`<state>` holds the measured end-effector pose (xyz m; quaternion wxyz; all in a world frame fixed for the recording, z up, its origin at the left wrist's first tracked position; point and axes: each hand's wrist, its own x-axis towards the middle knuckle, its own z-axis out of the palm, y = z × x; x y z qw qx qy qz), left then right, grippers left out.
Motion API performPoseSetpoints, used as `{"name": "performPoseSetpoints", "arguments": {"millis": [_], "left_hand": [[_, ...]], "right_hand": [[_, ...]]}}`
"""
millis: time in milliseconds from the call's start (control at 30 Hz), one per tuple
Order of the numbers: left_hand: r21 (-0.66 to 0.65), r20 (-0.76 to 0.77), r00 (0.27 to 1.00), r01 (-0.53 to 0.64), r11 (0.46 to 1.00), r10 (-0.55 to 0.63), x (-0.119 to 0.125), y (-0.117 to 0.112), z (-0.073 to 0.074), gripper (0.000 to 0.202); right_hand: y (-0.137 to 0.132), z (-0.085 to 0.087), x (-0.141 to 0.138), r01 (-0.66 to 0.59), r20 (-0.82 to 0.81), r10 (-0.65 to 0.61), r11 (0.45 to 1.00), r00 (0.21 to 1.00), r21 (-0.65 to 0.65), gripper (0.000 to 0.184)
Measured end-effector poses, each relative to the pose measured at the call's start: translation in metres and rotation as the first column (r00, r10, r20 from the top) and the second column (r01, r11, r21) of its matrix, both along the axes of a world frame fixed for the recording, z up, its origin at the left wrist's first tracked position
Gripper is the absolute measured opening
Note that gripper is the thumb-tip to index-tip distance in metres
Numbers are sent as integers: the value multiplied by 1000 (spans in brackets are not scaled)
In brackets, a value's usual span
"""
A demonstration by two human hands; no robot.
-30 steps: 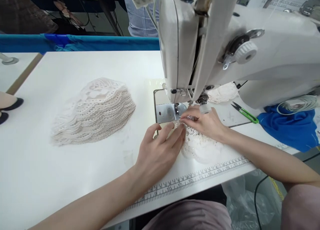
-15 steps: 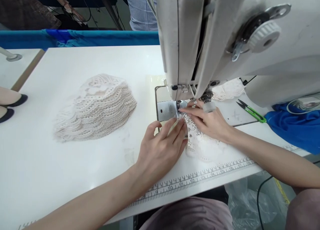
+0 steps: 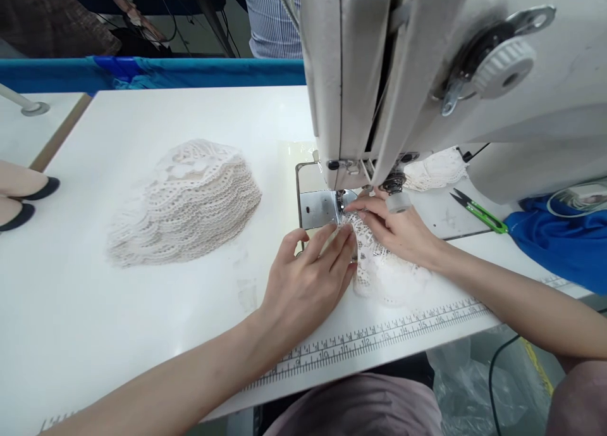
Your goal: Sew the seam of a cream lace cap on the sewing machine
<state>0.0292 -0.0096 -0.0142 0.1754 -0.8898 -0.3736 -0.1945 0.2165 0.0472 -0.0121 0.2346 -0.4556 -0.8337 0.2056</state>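
Observation:
A white lace piece lies under the sewing machine's presser foot and spreads toward the front of the table. My left hand grips its left edge, fingers bent and bunched just in front of the metal needle plate. On the other side, my right hand holds the lace close to the foot, its index finger reaching nearly to the needle area. The fingertips of both hands are partly hidden by the lace and by each other. Some of the lace is covered by my right hand.
The sewing machine head hangs over the work. At left sits a pile of lace pieces. Green thread snips, blue cloth and more lace lie at right. A ruler strip runs along the front edge.
The right index finger has drawn back very slightly from the presser foot. Otherwise the hands and lace hold nearly the same place; the whole view has shifted a little.

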Motion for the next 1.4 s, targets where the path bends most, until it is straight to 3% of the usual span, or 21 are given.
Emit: {"name": "performPoseSetpoints", "arguments": {"millis": [200,933,1067,1267,1400], "left_hand": [[3,-2,1000,-12,1000,12,0,-1,-1,23],[0,-13,1000,-9,1000,9,0,-2,-1,23],[0,-1,1000,-8,1000,8,0,-1,-1,22],[-1,2,1000,-10,1000,10,1,-1,-1,23],[-4,-3,1000,-16,1000,16,1,-1,-2,24]], "right_hand": [[0,0,1,71,-29,-72,997,997,-18,32],[-2,-4,0,-11,-13,11,1000,1000,28,40],[-2,-5,0,-30,6,29,998,1000,49,38],[0,-3,2,40,26,-42,997,999,65,32],[0,-4,6,40,65,-51,988,997,151,25]]}}
